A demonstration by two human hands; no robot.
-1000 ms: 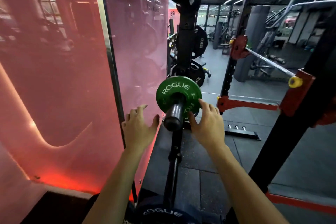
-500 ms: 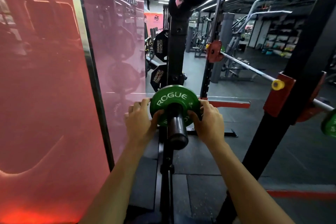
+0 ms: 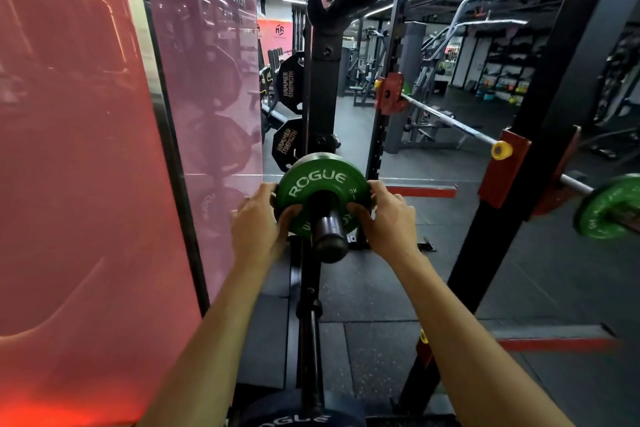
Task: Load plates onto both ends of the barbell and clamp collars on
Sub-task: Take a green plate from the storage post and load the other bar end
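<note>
Both hands on it: left hand (image 3: pixel 258 225) at nine o'clock, right hand (image 3: pixel 386 218) at three, fingers curled round the green plate (image 3: pixel 320 184), already on the sleeve (image 3: pixel 329 234). Next, seat it inward, then a collar.

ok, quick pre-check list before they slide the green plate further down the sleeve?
1. Both hands on plate: ok. Left hand and right hand grip the green Rogue plate at its sides.
2. Plate on barbell sleeve: ok, sleeve end sticks out through the hole.
3. Plate seated fully inward: cannot tell.
4. Collar on this end: not ok, none visible.
5. Other green plate at right on another bar: ok.
6. Its collar: cannot tell.
</note>
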